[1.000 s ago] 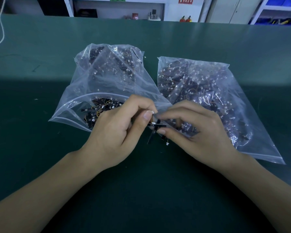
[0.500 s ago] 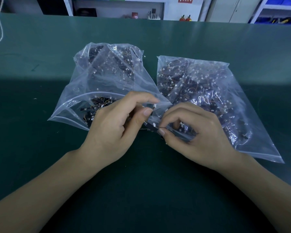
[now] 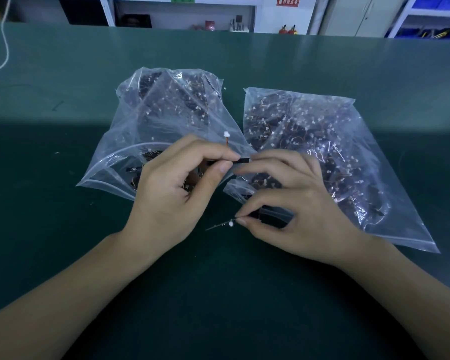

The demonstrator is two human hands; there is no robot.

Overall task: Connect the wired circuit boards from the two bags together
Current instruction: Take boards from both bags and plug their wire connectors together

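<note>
Hands now apart, left hand (image 3: 172, 188) seemingly pinching board (image 3: 240, 160), green table (image 3: 63, 229)

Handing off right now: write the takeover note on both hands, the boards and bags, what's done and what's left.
Left hand: pinches a black board, its white connector sticking up.
Right hand: pinches a second connector low over the green table.
Left bag and right bag lie side by side behind the hands, both full.
Done: one piece in each hand.
Left: mate the two connectors, which are apart.

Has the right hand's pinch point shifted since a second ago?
Yes. The right hand pinch has dropped toward the camera, away from the left hand and below the right bag's mouth.
</note>
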